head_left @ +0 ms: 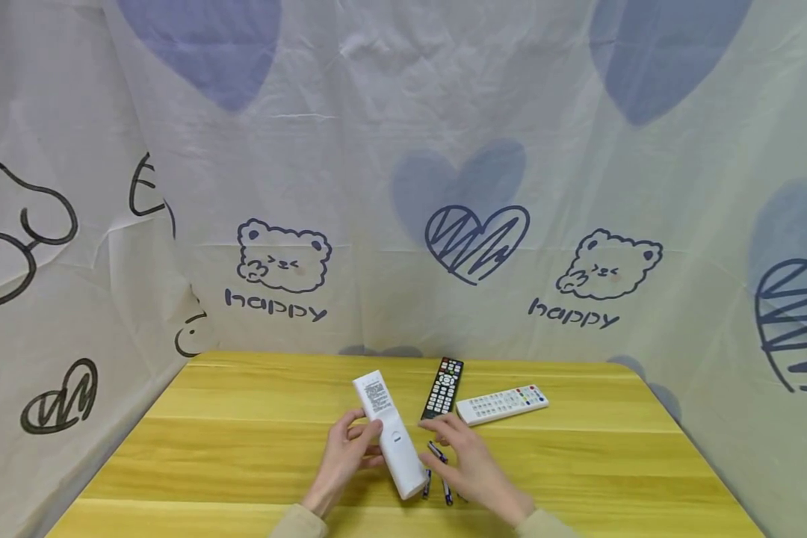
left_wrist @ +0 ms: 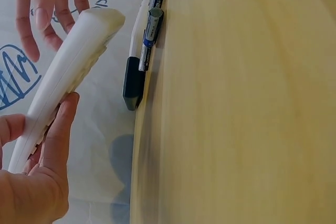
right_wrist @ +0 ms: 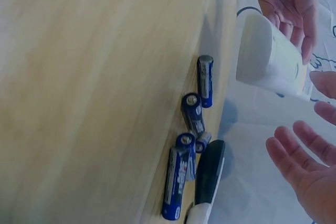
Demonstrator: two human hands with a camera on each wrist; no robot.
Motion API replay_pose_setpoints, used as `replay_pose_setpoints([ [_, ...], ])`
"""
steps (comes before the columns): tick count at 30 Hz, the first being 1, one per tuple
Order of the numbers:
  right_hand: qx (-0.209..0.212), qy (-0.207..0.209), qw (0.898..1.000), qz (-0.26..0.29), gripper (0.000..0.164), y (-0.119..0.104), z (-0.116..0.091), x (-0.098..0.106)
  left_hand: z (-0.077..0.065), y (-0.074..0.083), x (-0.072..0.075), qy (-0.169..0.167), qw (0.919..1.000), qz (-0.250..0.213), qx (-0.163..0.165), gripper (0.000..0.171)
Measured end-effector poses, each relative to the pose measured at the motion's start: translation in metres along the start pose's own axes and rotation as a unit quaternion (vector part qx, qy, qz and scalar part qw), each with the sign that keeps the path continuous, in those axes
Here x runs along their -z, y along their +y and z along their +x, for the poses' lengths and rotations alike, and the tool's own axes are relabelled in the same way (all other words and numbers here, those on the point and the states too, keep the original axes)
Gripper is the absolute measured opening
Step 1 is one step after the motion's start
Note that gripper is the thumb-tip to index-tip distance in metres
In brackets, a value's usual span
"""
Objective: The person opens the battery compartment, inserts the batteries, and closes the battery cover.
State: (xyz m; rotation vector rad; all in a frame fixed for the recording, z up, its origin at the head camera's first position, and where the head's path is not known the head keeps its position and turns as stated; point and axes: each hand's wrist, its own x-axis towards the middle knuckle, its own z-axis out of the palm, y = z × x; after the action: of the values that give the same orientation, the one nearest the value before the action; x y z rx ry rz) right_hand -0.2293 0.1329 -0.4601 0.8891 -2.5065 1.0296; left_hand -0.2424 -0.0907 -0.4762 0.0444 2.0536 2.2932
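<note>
A white remote control (head_left: 395,448) is tilted above the table with its label side and battery cover facing up. My left hand (head_left: 341,457) grips it at its left edge, thumb on top and fingers beneath. In the left wrist view, the keys of this remote (left_wrist: 73,51) face down toward the fingers. My right hand (head_left: 476,472) hovers just right of it with fingers spread and loosely bent, holding nothing. Several blue and silver batteries (right_wrist: 177,182) lie on the table between the hands, partly hidden by the right hand in the head view.
Behind the right hand lies a black remote control (head_left: 444,388), keys up. A second white remote (head_left: 504,405) rests to its right, slanted. The wooden table (head_left: 242,426) ends at a printed cloth (head_left: 390,299) hanging behind and at the sides.
</note>
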Motion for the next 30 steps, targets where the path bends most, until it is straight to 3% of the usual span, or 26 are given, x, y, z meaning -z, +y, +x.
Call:
replay_pose_setpoints([
  [10,0.007,0.031,0.999,-0.015,0.040,-0.007,0.007,-0.011,0.001,0.001,-0.002,0.002,1.0000,0.003,-0.003,0.048],
  [30,-0.019,0.006,1.000,0.006,0.031,-0.012,0.012,-0.027,0.000,0.002,-0.005,-0.010,0.9999,-0.004,-0.006,0.052],
])
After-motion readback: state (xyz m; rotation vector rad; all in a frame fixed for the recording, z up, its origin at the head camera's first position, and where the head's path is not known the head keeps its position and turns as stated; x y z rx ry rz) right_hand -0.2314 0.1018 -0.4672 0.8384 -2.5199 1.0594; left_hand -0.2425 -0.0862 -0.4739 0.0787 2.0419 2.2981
